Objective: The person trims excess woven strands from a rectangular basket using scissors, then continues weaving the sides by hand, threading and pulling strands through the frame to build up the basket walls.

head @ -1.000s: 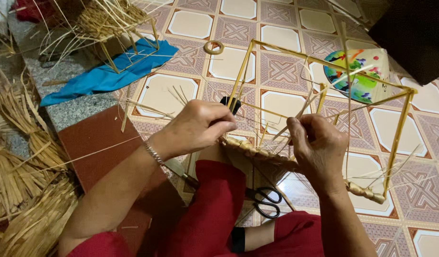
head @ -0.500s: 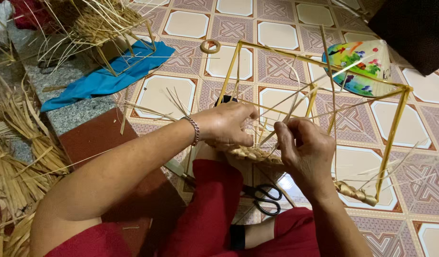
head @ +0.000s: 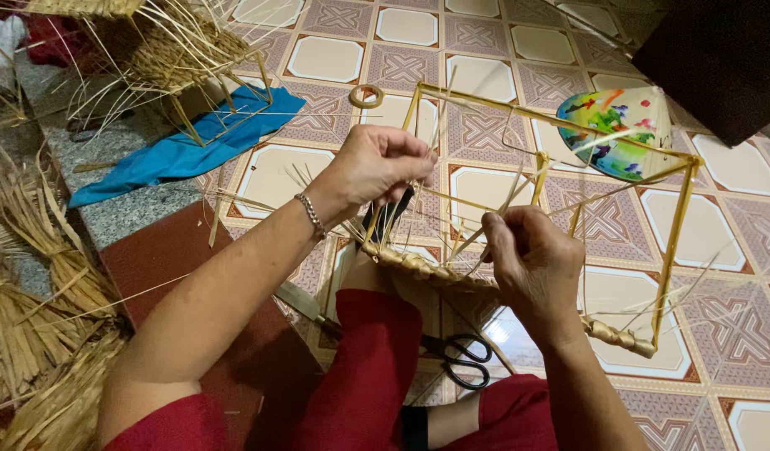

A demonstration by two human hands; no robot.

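Head view is showing the left hand (head: 376, 167) pinching a few strands (head: 447, 108) at the near-left corner of the frame (head: 677, 225), fingers closed on them and drawing them up, probably to keep them taut. The right hand (head: 531, 267) is sitting at the frame's near rail, fingers curled tight around the strands it is working into the braid (head: 426, 269), which is wrapping that rail. The frame is resting tilted across the person's lap, near rail towards the body, likely so both hands can reach it. Scissors (head: 456, 357) are lying just under the near rail, beside a red-clad leg. A painted fan (head: 619, 134) is lying behind the frame's far-right corner, and a tape ring (head: 365, 97) just beyond its far-left corner. Left of the frame, a blue cloth (head: 184, 146) and straw bundles (head: 34, 309) are crowding the floor; bare tiles are showing to its right.
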